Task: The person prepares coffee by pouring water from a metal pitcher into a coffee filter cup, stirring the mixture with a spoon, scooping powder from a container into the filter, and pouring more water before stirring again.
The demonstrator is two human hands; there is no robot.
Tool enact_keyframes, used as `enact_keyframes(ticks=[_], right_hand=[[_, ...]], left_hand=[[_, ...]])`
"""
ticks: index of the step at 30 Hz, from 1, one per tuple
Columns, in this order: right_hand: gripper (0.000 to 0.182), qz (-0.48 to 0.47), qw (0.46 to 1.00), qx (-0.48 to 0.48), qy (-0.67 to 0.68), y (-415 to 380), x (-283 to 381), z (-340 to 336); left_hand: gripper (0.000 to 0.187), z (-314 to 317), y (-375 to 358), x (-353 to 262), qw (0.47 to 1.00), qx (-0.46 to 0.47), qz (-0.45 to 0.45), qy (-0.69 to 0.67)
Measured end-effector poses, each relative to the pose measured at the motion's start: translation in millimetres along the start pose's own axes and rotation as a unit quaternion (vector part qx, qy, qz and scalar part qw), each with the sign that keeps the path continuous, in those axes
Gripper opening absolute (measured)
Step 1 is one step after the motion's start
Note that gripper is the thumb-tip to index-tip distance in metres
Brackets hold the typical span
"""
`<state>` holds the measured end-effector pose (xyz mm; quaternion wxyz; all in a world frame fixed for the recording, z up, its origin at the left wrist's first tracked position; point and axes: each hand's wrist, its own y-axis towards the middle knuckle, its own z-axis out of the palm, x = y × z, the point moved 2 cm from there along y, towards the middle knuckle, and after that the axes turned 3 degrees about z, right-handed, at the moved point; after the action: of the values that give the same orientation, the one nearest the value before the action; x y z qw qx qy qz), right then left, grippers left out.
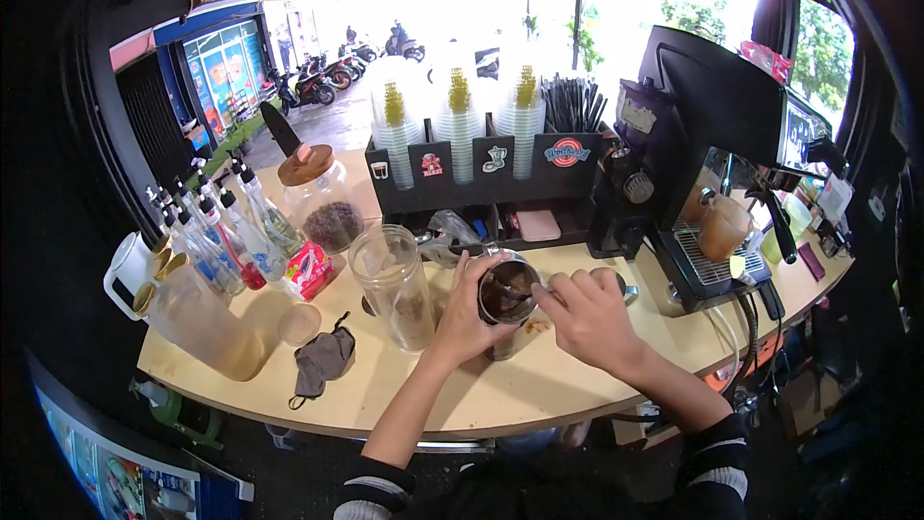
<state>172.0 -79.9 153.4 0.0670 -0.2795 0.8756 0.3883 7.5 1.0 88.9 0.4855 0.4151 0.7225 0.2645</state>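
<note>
My left hand (pixel 467 313) is wrapped around a clear cup (pixel 493 351) of dark brown liquid, tilted so that its mouth faces me. My right hand (pixel 592 318) is closed on the handle of a spoon (pixel 523 295), whose lower end dips into the liquid. Just left of my left hand stands a tall clear canister (pixel 395 279), open at the top. A crumpled grey face mask (pixel 324 361) lies on the counter, beside a round pale lid (pixel 299 324).
Along the back stands a black organizer (pixel 423 195) with stacked plastic cups and straws. Several pump bottles (pixel 226 221), a jug (pixel 192 323) and a wooden-lidded jar (pixel 332 207) are at left. An espresso machine (pixel 707 241) stands at right. The counter's front edge (pixel 462 431) curves below my arms.
</note>
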Motion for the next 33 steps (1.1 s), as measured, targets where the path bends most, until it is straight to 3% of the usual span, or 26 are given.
enact_keyframes(ticks=[3,17,20,23,25,31,33], right_hand=[[0.026,-0.047,0.999,0.024,0.006,-5,5,-2],[0.023,-0.033,0.998,0.024,0.040,3,-1,0],[0.022,-0.056,0.998,0.033,0.009,2,5,-3],[0.021,-0.033,0.999,-0.018,-0.027,3,5,-4],[0.023,-0.074,0.997,0.008,-0.033,1,9,-1],[0.027,-0.011,1.000,-0.011,-0.012,1,4,5],[0.027,-0.034,0.999,-0.015,-0.011,-2,9,6]], left_hand=[[0.088,-1,1,-1,1.000,-0.005,0.011,0.016],[0.088,-3,-1,-7,0.999,-0.020,0.011,0.042],[0.088,-2,-3,-5,0.999,-0.015,0.017,0.044],[0.088,-2,-3,-6,0.999,-0.012,0.012,0.046],[0.088,-3,-3,-5,0.999,-0.014,0.015,0.043],[0.088,-1,-5,-5,0.999,-0.012,0.005,0.047],[0.088,-1,-4,-5,0.999,-0.013,0.002,0.050]])
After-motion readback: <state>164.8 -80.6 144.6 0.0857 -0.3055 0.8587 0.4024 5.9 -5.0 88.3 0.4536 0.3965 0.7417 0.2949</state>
